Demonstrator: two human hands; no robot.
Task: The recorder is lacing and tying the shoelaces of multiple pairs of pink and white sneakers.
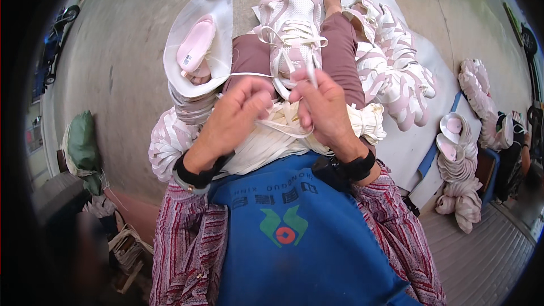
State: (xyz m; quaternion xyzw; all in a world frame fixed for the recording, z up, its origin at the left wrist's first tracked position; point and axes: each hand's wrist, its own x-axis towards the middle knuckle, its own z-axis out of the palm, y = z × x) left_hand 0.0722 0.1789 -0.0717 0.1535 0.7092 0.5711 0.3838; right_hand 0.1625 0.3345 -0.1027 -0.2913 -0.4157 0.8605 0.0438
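Note:
A white and pale pink sneaker upper [298, 20] lies across my lap, its toe end toward me, with a white shoelace [294, 26] threaded through its eyelets. My right hand [326, 105] is closed in a pinch on a lace end beside the near end of the upper. My left hand [241, 110] is also closed, its fingertips pinching a lace strand that sags in a loop between the two hands. Under both hands lies a thick bundle of loose white laces [255, 150], over my blue apron [300, 204].
A nested stack of white and pink uppers [199, 8] stands to my left. More uppers [391, 68] are heaped on a pale sheet [391, 144] at my right. Farther right stand stacked uppers [462, 150] near another person. A green sack [82, 141] sits on the left.

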